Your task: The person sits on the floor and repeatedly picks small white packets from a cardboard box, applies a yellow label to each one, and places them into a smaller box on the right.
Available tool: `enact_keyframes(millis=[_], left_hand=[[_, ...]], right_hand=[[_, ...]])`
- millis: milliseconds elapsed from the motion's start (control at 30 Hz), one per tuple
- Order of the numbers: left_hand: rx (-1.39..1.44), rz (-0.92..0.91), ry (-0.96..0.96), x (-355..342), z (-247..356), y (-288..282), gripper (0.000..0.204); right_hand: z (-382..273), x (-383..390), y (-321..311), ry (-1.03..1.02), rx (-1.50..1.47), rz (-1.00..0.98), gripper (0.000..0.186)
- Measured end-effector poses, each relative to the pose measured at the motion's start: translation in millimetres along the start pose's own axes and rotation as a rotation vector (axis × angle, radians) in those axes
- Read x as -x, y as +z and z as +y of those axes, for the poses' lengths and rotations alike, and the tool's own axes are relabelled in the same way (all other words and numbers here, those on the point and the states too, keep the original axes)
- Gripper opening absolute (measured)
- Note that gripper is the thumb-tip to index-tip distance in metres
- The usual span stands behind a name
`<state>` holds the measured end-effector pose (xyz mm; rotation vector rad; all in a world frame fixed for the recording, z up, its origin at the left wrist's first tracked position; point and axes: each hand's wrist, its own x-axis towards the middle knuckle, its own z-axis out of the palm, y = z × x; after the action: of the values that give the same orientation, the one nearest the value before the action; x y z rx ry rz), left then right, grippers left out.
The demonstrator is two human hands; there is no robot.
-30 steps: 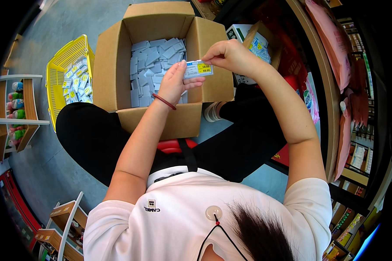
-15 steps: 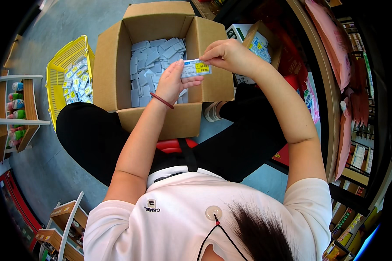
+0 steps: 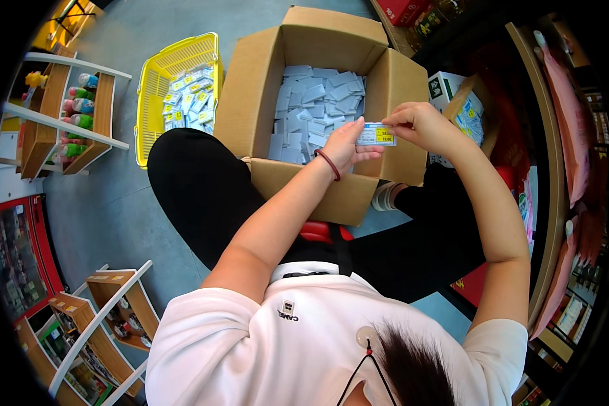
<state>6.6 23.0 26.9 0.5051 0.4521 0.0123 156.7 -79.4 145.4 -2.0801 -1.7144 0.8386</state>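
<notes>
My left hand (image 3: pixel 346 147) and my right hand (image 3: pixel 421 126) share one price label (image 3: pixel 375 134), a small flat rectangle in white and blue with a yellow patch. The left thumb presses its left end while the fingers lie beneath it. My right fingertips pinch its upper right corner. Both hands are over the near right part of an open cardboard box (image 3: pixel 250 91). Inside that box lies a loose heap of similar pale labels (image 3: pixel 318 101), mostly showing plain grey-white sides.
Left of the box stands a yellow plastic basket (image 3: pixel 144 128) with labels (image 3: pixel 191 98) in it. A smaller open carton (image 3: pixel 468 88) holding more labels is at the right. Shelves (image 3: pixel 108 125) stand on the left, and a wooden shelf edge (image 3: pixel 555 183) runs along the right.
The head view has turned, so the whole scene sits further right and lower in the picture. Both hands keep hold of the same label over the box, nearly unmoved.
</notes>
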Motion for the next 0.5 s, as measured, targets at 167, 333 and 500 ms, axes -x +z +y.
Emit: enact_keyframes(millis=[167, 333, 500], left_hand=[[0.121, 0.23, 0.068, -5, 5, -21, 0.036], [0.224, 0.444, 0.407, -9, 40, -47, 0.038], [0.359, 0.451, 0.955, 1, 110, -81, 0.053]], right_hand=[[8, -14, -3, 0.216, -0.013, -0.086, 0.051], [10, -30, -13, 0.212, 0.073, -0.092, 0.05], [2, -42, -14, 0.179, 0.073, -0.139, 0.049]])
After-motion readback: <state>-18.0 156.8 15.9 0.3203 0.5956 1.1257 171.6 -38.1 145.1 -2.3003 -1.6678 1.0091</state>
